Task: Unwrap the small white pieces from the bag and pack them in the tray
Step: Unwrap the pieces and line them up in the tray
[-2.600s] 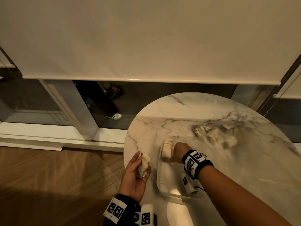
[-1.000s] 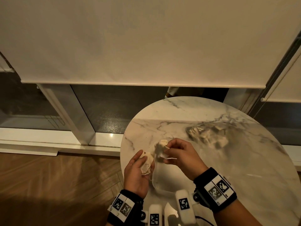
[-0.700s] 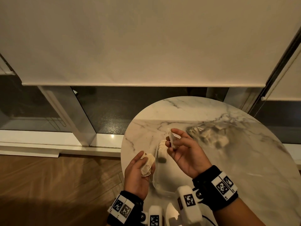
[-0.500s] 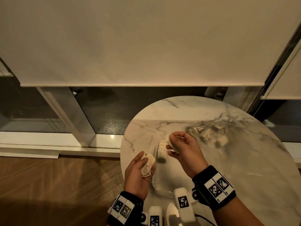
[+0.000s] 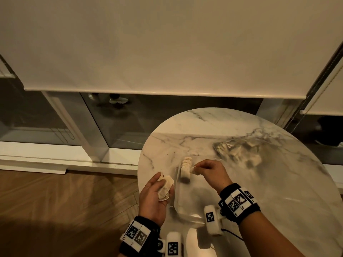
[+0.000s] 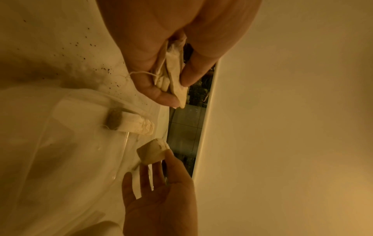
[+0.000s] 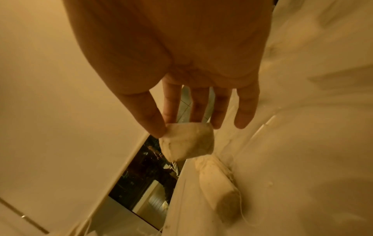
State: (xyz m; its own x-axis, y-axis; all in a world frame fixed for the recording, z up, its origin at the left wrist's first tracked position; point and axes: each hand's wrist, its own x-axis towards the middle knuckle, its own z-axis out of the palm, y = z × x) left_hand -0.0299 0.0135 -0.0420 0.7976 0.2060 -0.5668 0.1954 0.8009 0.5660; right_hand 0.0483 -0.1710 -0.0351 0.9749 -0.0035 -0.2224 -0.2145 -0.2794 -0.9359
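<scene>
The small white piece [image 5: 193, 170] hangs pinched between the thumb and forefinger of the right hand [image 5: 211, 173], its other fingers held out nearly straight, just above the far left end of the clear tray [image 5: 183, 210] and right beside the row of packed pieces [image 5: 186, 168] already standing there. Half a second ago this hand was curled round the piece a little higher and farther back; it has since come down and toward the row, so the piece now sits level with the top of the row. In the right wrist view the piece [image 7: 188, 140] is a soft pillow shape held by one corner, with the row [image 7: 218, 185] directly beneath it, a thin string trailing along the row's side. The left hand [image 5: 155, 196] has not shifted since the earlier pictures: palm up off the table's left edge, thumb and fingers bent in on a bunch of pale wrappers [image 5: 165, 187], which the left wrist view shows as folded paper [image 6: 171, 75] with a loose thread. The tray holds only that one row against its far left wall, the rest of its floor bare and glossy. Well apart, toward the far right of the round marble table [image 5: 278, 182], lies the crumpled clear bag [image 5: 239, 151] with more pale pieces inside, unmoved. Dark specks [image 6: 84, 52] dot the marble near the tray's corner. Behind the table hang a roller blind [image 5: 167, 43] and dark window glass [image 5: 120, 123]; wooden flooring [image 5: 65, 210] lies to the left.
</scene>
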